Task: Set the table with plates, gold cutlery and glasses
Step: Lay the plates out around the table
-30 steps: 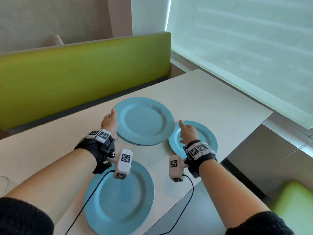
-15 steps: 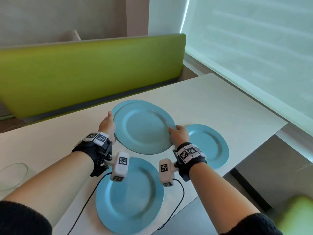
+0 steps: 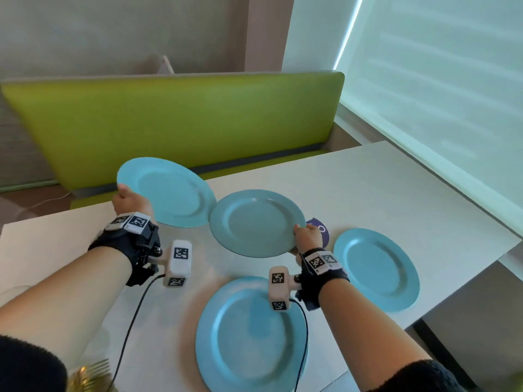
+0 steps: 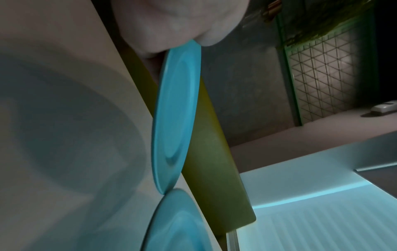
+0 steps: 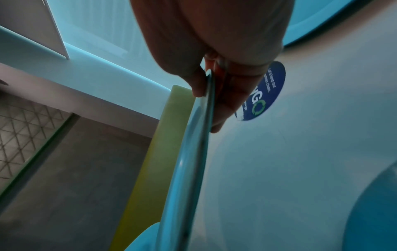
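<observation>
My left hand (image 3: 128, 200) grips the near-left rim of a blue plate (image 3: 167, 190), lifted over the table's far left; the left wrist view shows this plate (image 4: 176, 110) edge-on under my thumb. My right hand (image 3: 307, 239) pinches the right rim of a second blue plate (image 3: 254, 222), held above the table's middle, thumb on top and fingers (image 5: 227, 105) beneath its rim (image 5: 193, 152). The two raised plates nearly touch. Two more blue plates lie flat: one near me (image 3: 243, 340), one at the right (image 3: 376, 267). Gold cutlery (image 3: 90, 374) shows at the bottom left.
The white table (image 3: 368, 188) ends close on the right and near sides. A round dark blue sticker (image 3: 321, 230) lies on it beside my right hand. A green bench backrest (image 3: 184, 120) runs along the far side. A clear glass rim (image 3: 14, 290) shows at the far left.
The stacked plates have been pulled apart: my left hand lifted one up and to the left, my right hand took the other by its right rim and raised it.
</observation>
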A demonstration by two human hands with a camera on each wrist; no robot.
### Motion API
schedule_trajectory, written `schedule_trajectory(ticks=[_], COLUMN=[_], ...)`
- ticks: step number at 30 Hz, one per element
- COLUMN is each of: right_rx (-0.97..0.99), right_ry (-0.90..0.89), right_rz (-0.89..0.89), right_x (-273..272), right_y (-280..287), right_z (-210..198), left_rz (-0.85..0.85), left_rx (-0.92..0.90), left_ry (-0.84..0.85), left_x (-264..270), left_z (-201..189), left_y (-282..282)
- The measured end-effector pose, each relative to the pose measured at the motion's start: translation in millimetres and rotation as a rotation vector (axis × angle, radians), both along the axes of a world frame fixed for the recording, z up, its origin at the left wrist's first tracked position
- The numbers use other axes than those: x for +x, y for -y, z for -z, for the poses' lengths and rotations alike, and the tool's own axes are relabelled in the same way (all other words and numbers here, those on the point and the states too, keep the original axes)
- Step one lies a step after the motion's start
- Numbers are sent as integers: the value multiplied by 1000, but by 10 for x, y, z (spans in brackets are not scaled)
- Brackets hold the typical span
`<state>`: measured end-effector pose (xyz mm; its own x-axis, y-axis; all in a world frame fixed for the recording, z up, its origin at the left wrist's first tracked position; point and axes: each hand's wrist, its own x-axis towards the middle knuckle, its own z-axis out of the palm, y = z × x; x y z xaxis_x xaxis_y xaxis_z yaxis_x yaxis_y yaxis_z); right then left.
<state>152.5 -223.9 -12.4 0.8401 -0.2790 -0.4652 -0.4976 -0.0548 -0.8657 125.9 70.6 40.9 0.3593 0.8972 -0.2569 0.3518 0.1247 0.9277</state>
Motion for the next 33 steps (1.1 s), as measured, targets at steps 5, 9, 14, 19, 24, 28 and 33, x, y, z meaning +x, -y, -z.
schedule_trajectory(ticks=[5,9,14,19,24,28,33], right_rx=[-77,-60,7,114,209,168,95], right_ry=[-7,-33,-67,-133,-218,-233,-226], right_rz=[-47,-91,-70,-39,-68,-94,-154], right_x=[93,150,78,-55,7,35,64], right_y=[-339,-639,-936,-1152,-1298,-1364,-1389], right_z=[309,631,699,458,463,472,504], left_rz=[-65,-47,-63,-92,-102,-99,-64], left_rx=[-24,-69,-139,-171,-205,-222,-220], left_ry=[15,16,66,110,145,144,97], left_x=[-80,-154,-227,-247,-242,-245,-249], left_z=[48,116,222,280,315,337,356], left_y=[-465,-651,-832,-980,-1066,-1082,-1065])
